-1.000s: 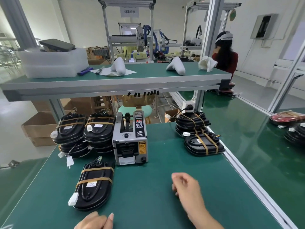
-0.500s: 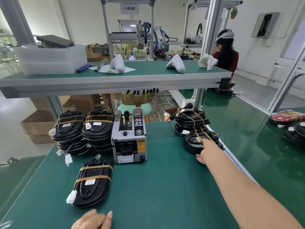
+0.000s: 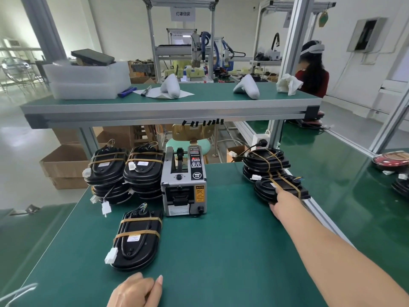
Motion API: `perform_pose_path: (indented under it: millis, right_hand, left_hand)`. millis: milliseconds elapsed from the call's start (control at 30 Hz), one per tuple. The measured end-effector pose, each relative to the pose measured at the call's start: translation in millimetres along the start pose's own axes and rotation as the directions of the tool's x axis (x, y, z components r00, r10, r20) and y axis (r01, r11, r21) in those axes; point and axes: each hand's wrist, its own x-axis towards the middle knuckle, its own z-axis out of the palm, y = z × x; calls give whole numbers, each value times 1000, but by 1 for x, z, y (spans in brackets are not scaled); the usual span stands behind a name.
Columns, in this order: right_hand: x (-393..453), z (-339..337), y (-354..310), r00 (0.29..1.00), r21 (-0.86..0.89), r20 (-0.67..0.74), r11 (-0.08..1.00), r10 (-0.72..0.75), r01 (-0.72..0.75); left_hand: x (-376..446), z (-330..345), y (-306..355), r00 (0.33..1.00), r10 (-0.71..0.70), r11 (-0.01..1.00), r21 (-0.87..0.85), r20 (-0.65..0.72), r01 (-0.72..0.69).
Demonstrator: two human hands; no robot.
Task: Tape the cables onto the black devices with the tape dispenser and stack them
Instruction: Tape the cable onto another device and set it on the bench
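Stacks of taped black oval devices [image 3: 124, 171] stand far left on the green surface [image 3: 221, 240], one more taped black device [image 3: 137, 237] lies single before them, and the left hand [image 3: 137, 291] rests relaxed, holding nothing. Beside these, mid-surface, sits the grey tape dispenser [image 3: 184, 181]. At right the right hand [image 3: 282, 202] grasps the near black device [image 3: 280, 188] by the right-hand pile [image 3: 264, 162]; judging by this, most taping looks done, with stacking left.
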Motion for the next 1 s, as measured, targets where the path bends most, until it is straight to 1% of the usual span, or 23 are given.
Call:
perform_pose_path:
  millis: [33, 67, 167, 267, 300, 333, 400, 467, 500, 533, 567, 600, 633, 700, 767, 800, 833, 900, 1000]
  right_hand:
    - [0, -5, 4, 1000, 54, 9, 999, 0, -1]
    - [0, -12, 6, 1000, 36, 12, 999, 0, -1]
    - [-1, -33, 11, 998, 80, 54, 997, -17, 13]
    - [-16, -61, 25, 995, 58, 88, 998, -44, 39]
    - [-23, -71, 32, 992, 22, 109, 998, -62, 59]
    - [-34, -81, 41, 986, -22, 151, 996, -77, 81]
    - [-56, -99, 56, 952, -115, 285, 983, -108, 146]
    - [-81, -112, 65, 886, -232, 431, 928, -171, 292]
    - [-93, -117, 67, 830, -280, 514, 872, -216, 401]
    - [-107, -119, 67, 754, -322, 606, 788, -255, 525]
    - [-119, -121, 66, 656, -354, 705, 668, -269, 654]
    - [-132, -119, 64, 560, -375, 793, 532, -239, 759]
    - [-146, -116, 62, 479, -382, 860, 401, -177, 833]
    - [-170, -104, 63, 363, -347, 930, 207, -48, 915]
    - [-190, -88, 70, 252, -253, 967, 36, 43, 967]
    - [-197, -81, 74, 204, -202, 975, -41, 82, 979]
    - [-203, -74, 78, 172, -160, 977, -102, 122, 982]
    - [-214, -62, 84, 147, -112, 970, -183, 192, 977]
    - [-224, -48, 93, 105, -26, 953, -268, 284, 963]
  left_hand:
    - [0, -5, 2, 1000, 3, 1000, -12, 14, -3]
    - [1, -9, 4, 1000, 14, 999, -29, 20, -14]
    - [2, -16, 9, 1000, 7, 998, -63, -3, -7]
    - [1, -18, 11, 1000, 8, 996, -92, -12, -9]
    - [0, -18, 10, 1000, 7, 994, -105, -9, -8]
    - [-1, -17, 9, 1000, 2, 993, -120, -3, -2]
    - [-2, -17, 6, 1000, -12, 989, -147, 7, 13]
    - [-2, -17, 5, 999, -41, 982, -185, 29, 45]
    - [-2, -18, 6, 998, -55, 976, -207, 43, 62]
    - [-2, -18, 5, 996, -66, 971, -224, 56, 77]
    - [-3, -19, 5, 994, -81, 965, -244, 70, 96]
    - [-3, -19, 3, 991, -101, 955, -273, 82, 120]
    - [-4, -21, 2, 987, -132, 936, -315, 90, 154]
    - [-5, -26, 3, 970, -215, 869, -432, 109, 241]
    - [-9, -34, 4, 954, -284, 797, -529, 94, 290]
    - [-12, -37, 3, 949, -308, 779, -555, 69, 293]
    - [-16, -40, 1, 944, -327, 769, -569, 41, 291]
    - [-27, -45, -5, 940, -341, 778, -564, -12, 275]
    - [-39, -49, -14, 944, -327, 816, -520, -53, 253]
